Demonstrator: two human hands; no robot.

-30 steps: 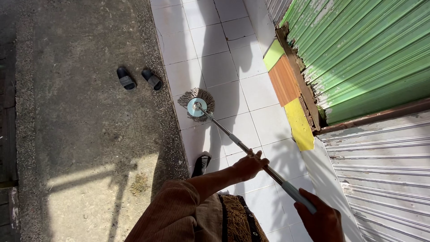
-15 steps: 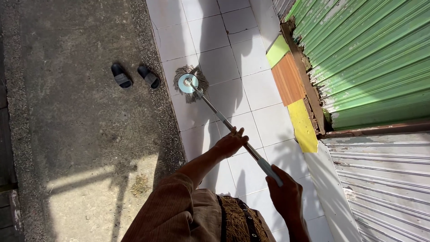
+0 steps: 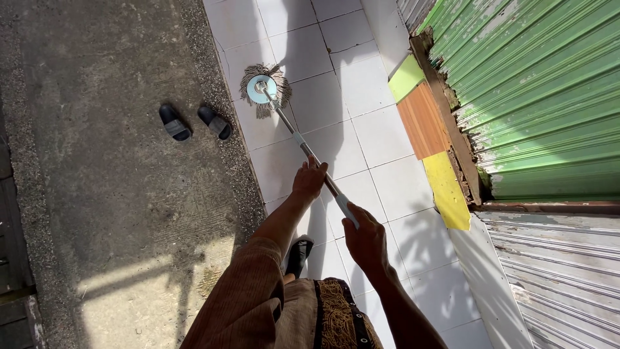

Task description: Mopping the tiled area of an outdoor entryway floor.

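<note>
Two hands are closed around the mop handle [image 3: 303, 145]: the left hand [image 3: 309, 181] grips it mid-shaft, the right hand [image 3: 365, 236] near the light grey grip at the upper end. Compared with a second ago, the mop head [image 3: 263, 89] is found further out along the white tiled floor [image 3: 381, 136] and closer to the tile edge beside the concrete; an outward push stroke is inferred. The head is a round pale blue disc ringed with grey-brown strands, lying flat. A pair of black sandals [image 3: 194, 121] is noted on the concrete nearby.
</note>
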